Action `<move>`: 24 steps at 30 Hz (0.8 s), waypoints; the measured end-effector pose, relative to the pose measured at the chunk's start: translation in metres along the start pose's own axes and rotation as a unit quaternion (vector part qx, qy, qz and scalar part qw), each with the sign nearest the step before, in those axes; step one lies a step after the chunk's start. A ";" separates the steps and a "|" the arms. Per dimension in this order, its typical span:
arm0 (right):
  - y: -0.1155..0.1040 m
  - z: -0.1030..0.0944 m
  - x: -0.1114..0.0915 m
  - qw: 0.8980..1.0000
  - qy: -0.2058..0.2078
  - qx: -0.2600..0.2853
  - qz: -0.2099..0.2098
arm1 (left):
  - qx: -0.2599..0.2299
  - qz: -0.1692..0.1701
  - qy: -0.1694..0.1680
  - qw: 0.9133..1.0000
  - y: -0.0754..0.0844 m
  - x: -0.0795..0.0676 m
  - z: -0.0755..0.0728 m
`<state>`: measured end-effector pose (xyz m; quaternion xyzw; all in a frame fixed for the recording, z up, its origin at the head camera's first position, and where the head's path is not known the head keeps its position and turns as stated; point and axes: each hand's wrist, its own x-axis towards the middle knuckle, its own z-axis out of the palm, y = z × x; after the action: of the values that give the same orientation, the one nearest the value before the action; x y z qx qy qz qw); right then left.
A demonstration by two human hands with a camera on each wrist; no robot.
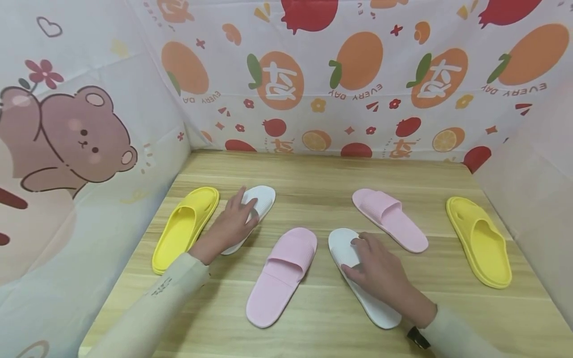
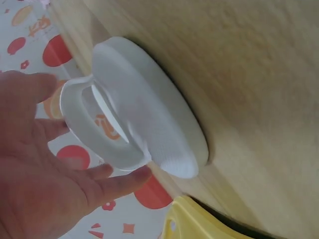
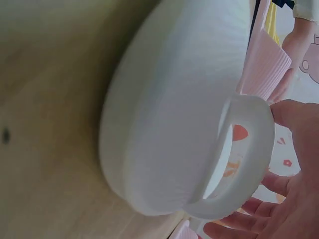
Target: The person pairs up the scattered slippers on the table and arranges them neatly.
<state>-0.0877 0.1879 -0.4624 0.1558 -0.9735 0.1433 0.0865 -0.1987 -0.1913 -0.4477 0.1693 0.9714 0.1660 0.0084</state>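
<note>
My left hand [image 1: 232, 221] is over a white slipper [image 1: 266, 197] that lies on the wood-grain board. In the left wrist view its spread fingers lie around the slipper's raised strap [image 2: 75, 117], with a fingertip at the strap's edge. Over a second white slipper [image 1: 342, 242], nearer the front, is my right hand [image 1: 380, 271]. The right wrist view shows the thumb at one side of that strap [image 3: 259, 149] and the fingers by the other side, loosely spread. Both white slippers rest on the board, partly hidden by the hands.
A pink slipper [image 1: 261, 298] lies between the hands, another pink slipper [image 1: 407, 231] at the back right. Yellow slippers lie far left [image 1: 172, 241] and far right [image 1: 492, 258]. Printed cloth walls [image 1: 313, 109] enclose the wooden board [image 1: 309, 184] at the back and sides.
</note>
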 end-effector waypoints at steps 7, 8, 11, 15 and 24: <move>-0.002 -0.001 -0.004 1.000 -0.023 0.001 0.008 | 0.036 0.039 0.019 0.998 -0.005 -0.004 0.002; -0.002 -0.001 -0.004 1.000 -0.026 0.000 0.008 | 0.037 0.043 0.025 0.998 -0.005 -0.004 0.003; -0.002 -0.002 -0.006 1.000 -0.029 0.003 0.007 | 0.038 0.067 0.042 0.996 -0.006 -0.003 0.005; -0.003 -0.001 -0.007 1.000 -0.024 0.007 0.002 | 0.038 0.086 0.058 0.994 -0.005 -0.002 0.009; -0.003 0.001 -0.005 1.000 -0.017 0.006 0.003 | 0.037 0.072 0.073 0.994 0.000 0.002 0.008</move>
<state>-0.0819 0.1863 -0.4634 0.1557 -0.9744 0.1470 0.0685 -0.2002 -0.1878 -0.4553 0.2268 0.9600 0.1425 -0.0813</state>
